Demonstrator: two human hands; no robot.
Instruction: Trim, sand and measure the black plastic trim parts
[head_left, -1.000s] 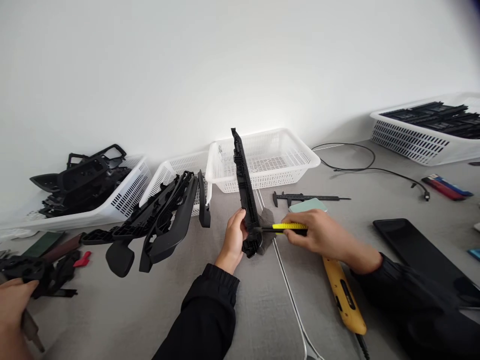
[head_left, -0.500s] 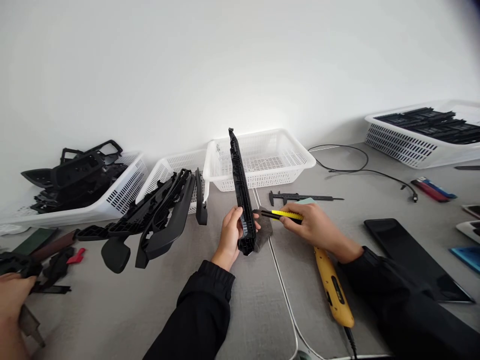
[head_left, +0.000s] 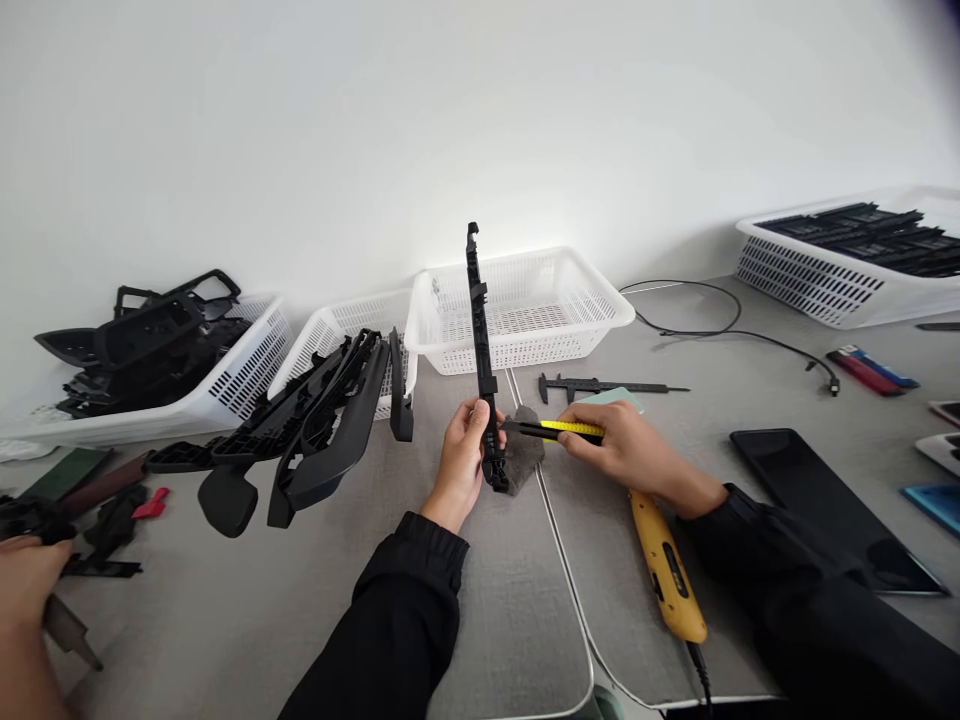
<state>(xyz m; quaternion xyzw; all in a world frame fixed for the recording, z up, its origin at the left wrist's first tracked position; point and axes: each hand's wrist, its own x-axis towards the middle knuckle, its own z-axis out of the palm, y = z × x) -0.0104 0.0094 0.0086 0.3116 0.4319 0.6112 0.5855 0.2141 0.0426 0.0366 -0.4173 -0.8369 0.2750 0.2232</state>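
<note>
My left hand [head_left: 461, 460] is closed around the lower part of a long, narrow black plastic trim piece [head_left: 482, 340], held nearly upright above the table. In my right hand [head_left: 622, 445] is a yellow-and-black utility knife [head_left: 559, 430], pointing left. Its tip reaches the right edge of the trim piece near my left fingers; whether it touches cannot be made out. Below them on the table lies a dark grey rag [head_left: 526, 455]. Under my right wrist rests a yellow corded handheld tool [head_left: 667, 570].
Behind stands a white basket [head_left: 517, 355]; black plastic parts [head_left: 337, 420] overhang another at left. A caliper [head_left: 611, 386], a cable [head_left: 720, 330] and a black tablet-like slab [head_left: 832, 510] lie to the right. Another person's hand [head_left: 30, 580] works at far left.
The trim piece has been turned about its length, now showing a narrower side, and stands more upright. The knife stays beside it, slightly further left.
</note>
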